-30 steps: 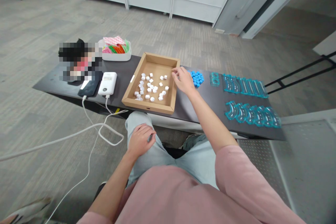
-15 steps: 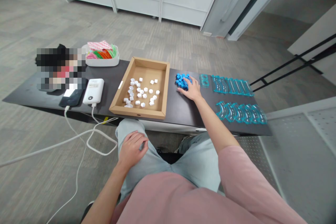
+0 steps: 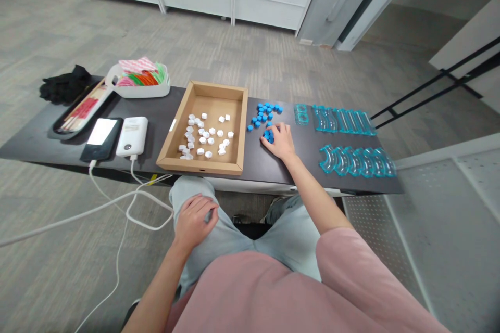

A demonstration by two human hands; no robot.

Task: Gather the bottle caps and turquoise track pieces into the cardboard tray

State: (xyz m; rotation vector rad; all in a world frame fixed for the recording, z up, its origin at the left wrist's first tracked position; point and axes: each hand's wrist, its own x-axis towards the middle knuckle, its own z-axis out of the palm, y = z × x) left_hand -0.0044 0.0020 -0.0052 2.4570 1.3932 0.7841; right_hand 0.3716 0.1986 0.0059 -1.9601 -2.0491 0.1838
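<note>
My right hand [image 3: 280, 141] is on the dark table with its fingers and thumb curled round a small cluster of blue pieces [image 3: 269, 136]. Just beyond it, more small blue pieces [image 3: 265, 109] lie loosely spread. To the left, a shallow cardboard box [image 3: 245, 130] contains many white faceted pieces [image 3: 211, 141], scattered over its floor. My left hand [image 3: 195, 220] rests on my left thigh, fingers stretched out and holding nothing.
Teal clear plastic track pieces form two rows, one straight [image 3: 344, 121] and one curved [image 3: 357, 161], at the right. Small teal square pieces [image 3: 301, 114] lie near them. At left are a white basket [image 3: 142, 91], a phone [image 3: 102, 138], a cabled power bank [image 3: 132, 137] and black cloth [image 3: 64, 85].
My right hand has drawn some blue pieces toward me, splitting the pile; the others are now more spread out. My left hand stays on my thigh. The view has shifted slightly.
</note>
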